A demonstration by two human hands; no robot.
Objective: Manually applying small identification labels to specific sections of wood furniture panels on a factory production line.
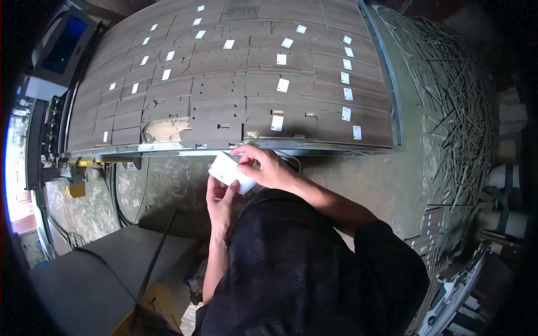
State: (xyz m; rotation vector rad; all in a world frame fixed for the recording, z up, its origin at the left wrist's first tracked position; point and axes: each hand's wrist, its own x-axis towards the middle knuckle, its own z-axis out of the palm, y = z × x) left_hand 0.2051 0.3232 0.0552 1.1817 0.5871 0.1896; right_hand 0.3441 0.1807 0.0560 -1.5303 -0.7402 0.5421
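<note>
Head view: both hands' fingers (242, 166) pinch white labels (227, 169).

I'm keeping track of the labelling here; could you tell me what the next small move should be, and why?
Probably peel one label free of the white sheet with the right hand, whose fingers pinch its top edge while the left hand supports it below. Several cut brown panel pieces nearest the person carry no white label.
</note>
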